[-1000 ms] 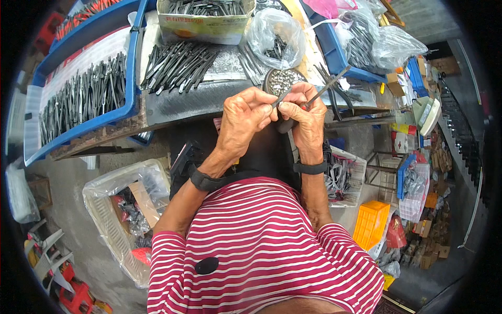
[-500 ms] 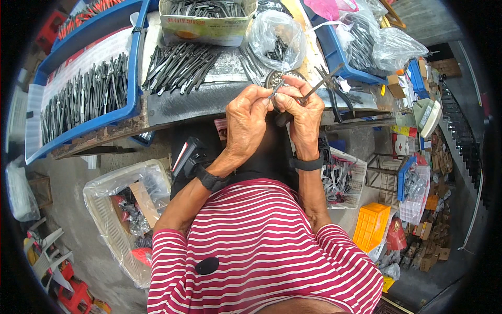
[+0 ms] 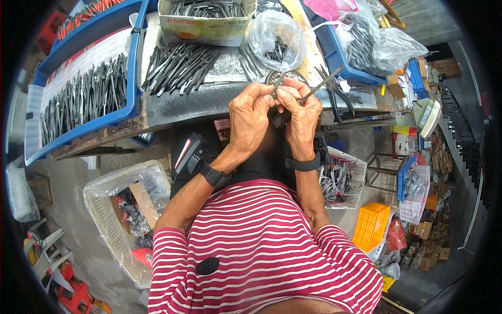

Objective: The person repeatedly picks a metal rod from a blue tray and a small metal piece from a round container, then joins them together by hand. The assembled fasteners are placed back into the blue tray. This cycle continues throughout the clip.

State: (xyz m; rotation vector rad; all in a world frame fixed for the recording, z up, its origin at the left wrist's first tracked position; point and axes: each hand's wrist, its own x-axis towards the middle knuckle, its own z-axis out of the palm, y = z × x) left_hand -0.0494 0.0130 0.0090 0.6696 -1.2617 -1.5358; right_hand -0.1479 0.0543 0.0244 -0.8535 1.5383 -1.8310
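Observation:
Close together over the bench's front edge, my two hands meet at a thin dark metal strip. My left hand pinches it between thumb and fingers. My right hand has its thumb and index finger at the strip too, and its curled fingers also grip a screwdriver-like tool. The tool's dark shaft points up to the right, and its dark handle end shows below the fingers. Just behind the fingertips sits a round dish of small silvery parts, partly covered by my hands.
Dark metal strips lie heaped on the bench, with a box of more behind. A clear bag holds dark pieces. Blue trays flank the bench; pliers lie right. Crates stand on the floor.
My left hand has shifted slightly right, closer to my right hand. The strip stands steeper now. My right hand has tilted a little, still holding the tool.

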